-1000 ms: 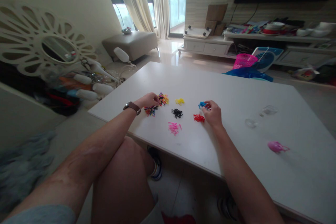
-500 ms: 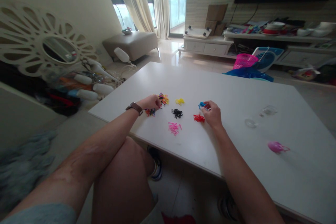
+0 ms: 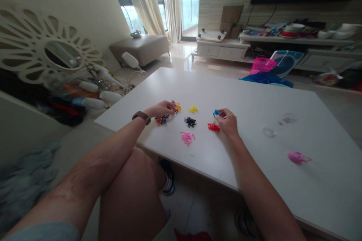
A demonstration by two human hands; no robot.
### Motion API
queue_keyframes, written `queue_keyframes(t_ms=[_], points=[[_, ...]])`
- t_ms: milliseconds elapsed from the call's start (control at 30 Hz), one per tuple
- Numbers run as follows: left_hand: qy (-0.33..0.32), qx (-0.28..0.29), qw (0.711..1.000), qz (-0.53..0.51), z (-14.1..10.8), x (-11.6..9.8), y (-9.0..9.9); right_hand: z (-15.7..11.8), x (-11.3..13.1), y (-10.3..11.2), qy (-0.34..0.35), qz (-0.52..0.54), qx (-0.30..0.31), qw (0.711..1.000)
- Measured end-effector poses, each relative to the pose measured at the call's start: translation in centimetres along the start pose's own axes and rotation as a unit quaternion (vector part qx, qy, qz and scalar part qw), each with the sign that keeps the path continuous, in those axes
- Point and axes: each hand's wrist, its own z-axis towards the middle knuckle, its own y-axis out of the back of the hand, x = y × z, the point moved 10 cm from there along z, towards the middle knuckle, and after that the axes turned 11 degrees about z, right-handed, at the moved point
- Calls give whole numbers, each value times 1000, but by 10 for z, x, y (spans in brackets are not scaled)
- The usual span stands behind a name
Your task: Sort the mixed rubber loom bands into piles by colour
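Note:
At a mixed-colour pile of small bands, my left hand has its fingertips pinched together; whatever is between them is too small to make out. Below that hand lies a second, darker mixed pile. My right hand curls its thumb and fingers at the blue pile, partly covering it; its hold is hidden. A red pile sits just below the right hand. Between the hands are yellow, black and pink piles of thin loop-like pieces.
All the piles lie on a white table. On its right side are a clear round lid, a clear container and a pink egg-shaped case. Beyond the far edge stands a pink basket.
My left hand has shifted slightly, its fingertips moving a little right at the mixed pile. My right hand stays at the blue pile. The view has turned very slightly.

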Motion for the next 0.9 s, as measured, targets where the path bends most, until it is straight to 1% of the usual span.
queue_keyframes(t_ms=[67,167,233,367,433,533,667,800,900], points=[[-6,2,997,-73,-2,-7,-4,0,3,-1,2,6,-1,1000],[-25,23,988,-152,-1,-23,-17,-4,14,-7,23,26,11,999],[-43,47,980,-189,0,-38,-28,-9,31,-18,57,52,43,996],[-88,98,962,-239,1,-71,-48,-26,72,-40,147,103,118,977],[-99,121,953,-261,1,-85,-56,-32,85,-44,168,114,129,971],[-107,143,941,-289,2,-100,-65,-35,95,-41,181,124,118,968],[-106,154,935,-301,4,-108,-72,-35,97,-36,186,140,106,967],[-102,160,931,-313,7,-108,-77,-34,96,-34,182,133,100,969],[-98,160,927,-324,8,-107,-78,-34,101,-31,198,127,88,968]])
